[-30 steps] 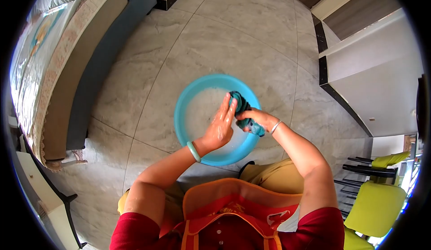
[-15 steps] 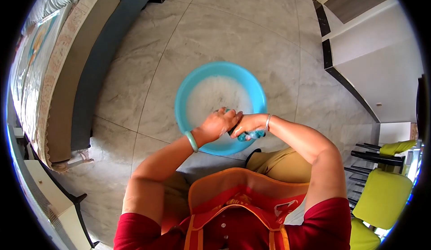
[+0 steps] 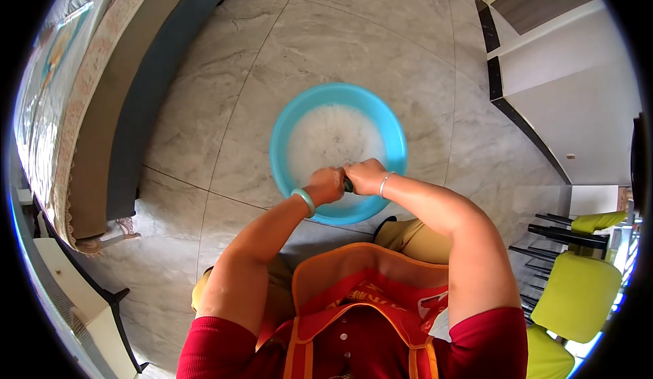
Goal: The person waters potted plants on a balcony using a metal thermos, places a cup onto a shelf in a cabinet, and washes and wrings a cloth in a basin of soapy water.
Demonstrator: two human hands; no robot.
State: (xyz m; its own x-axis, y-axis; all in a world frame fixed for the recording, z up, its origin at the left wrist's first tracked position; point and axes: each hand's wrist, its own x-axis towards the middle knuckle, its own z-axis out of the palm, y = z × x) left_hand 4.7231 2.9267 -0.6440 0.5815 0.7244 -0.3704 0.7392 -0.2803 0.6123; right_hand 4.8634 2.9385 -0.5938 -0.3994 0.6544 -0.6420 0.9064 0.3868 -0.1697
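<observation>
A light-blue round basin (image 3: 396, 141) stands on the floor in front of me, with cloudy, foamy water (image 3: 333, 130) in it. Over its near side my left hand (image 3: 328, 184) and my right hand (image 3: 366, 176) are closed, knuckles up, side by side. Between them shows a small dark bit of wet cloth (image 3: 349, 184); the fingers hide most of it. A pale green bangle (image 3: 305, 202) circles my left wrist, and a silver bangle (image 3: 386, 184) my right.
Grey tiles (image 3: 354, 32) surround the basin. A bed or sofa (image 3: 146, 86) with a patterned cover runs along the left. White cabinets (image 3: 571, 113) and green chairs (image 3: 578, 297) are at the right. My red apron (image 3: 371, 270) hangs over my knees.
My hands have drawn level side by side over the basin's near edge. The foamy teal cloth that hung below my right hand is now mostly hidden in the grip.
</observation>
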